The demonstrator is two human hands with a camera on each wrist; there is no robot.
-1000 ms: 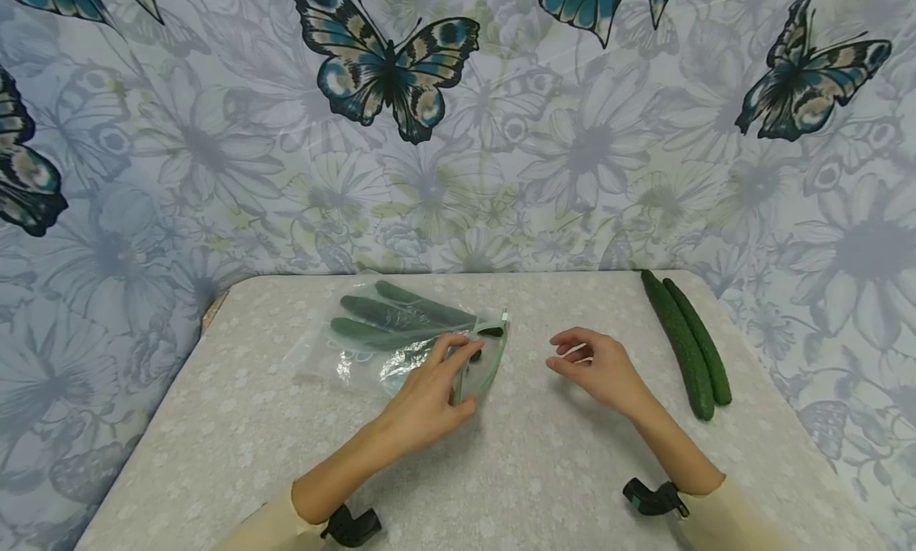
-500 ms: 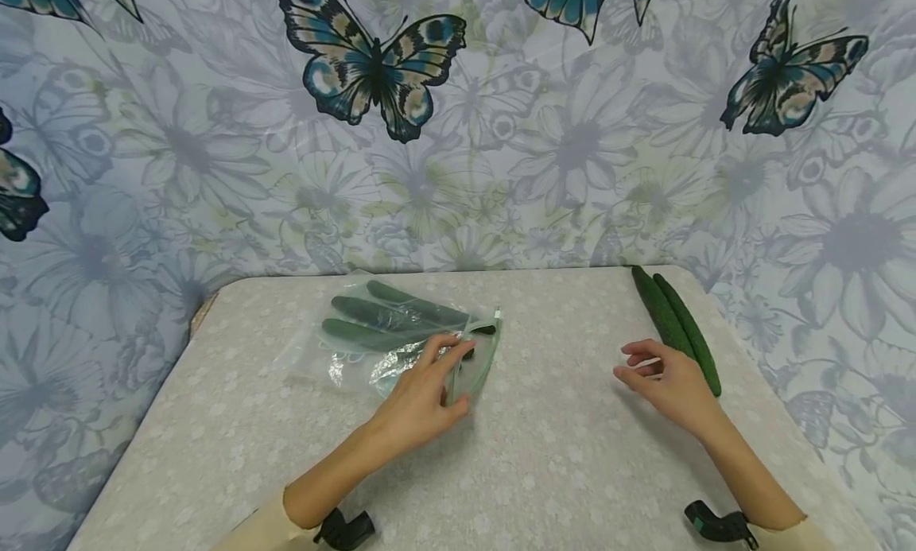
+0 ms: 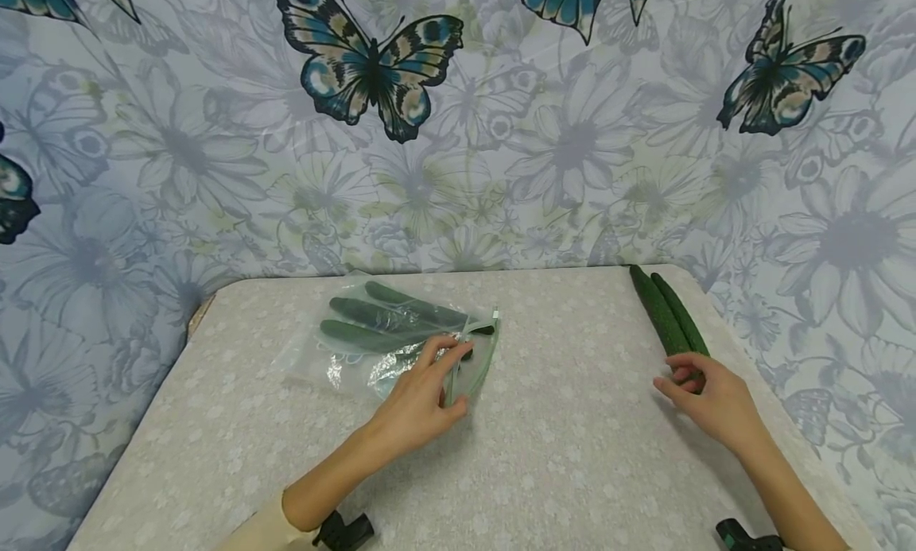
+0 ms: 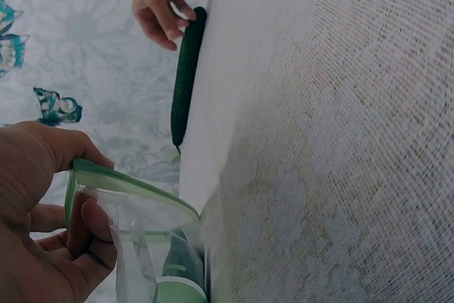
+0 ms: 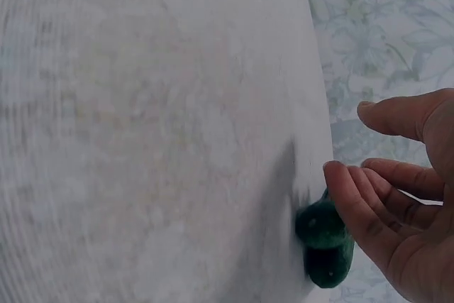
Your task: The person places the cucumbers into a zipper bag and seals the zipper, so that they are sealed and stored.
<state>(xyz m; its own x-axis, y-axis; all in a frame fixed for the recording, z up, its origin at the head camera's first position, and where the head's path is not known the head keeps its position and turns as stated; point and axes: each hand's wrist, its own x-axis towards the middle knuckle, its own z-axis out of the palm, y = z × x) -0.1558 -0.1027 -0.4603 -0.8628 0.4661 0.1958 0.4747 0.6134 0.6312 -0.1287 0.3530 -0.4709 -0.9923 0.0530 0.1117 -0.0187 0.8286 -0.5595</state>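
Note:
A clear zip bag (image 3: 358, 354) with a green-edged mouth lies on the left of the table, and several cucumbers (image 3: 372, 313) show through it. My left hand (image 3: 415, 404) holds the bag's mouth. In the left wrist view, the fingers of that hand (image 4: 53, 211) are curled around the green zip edge (image 4: 135, 184). Two loose cucumbers (image 3: 657, 308) lie side by side at the right. Over their near ends hovers my right hand (image 3: 719, 400), its fingers loosely bent. In the right wrist view, a gap separates the thumb and fingers of the right hand (image 5: 404, 196), close to the cucumber ends (image 5: 323, 225).
A pale patterned cloth covers the table (image 3: 558, 424). Behind it hangs a backdrop with butterflies and flowers (image 3: 487, 161). The loose cucumbers lie near the table's right edge. A black wrist camera (image 3: 343, 531) is on the left wrist.
My right hand has moved right, from the middle of the table to the near ends of the loose cucumbers. The left hand stays at the bag's mouth. The head view has shifted slightly.

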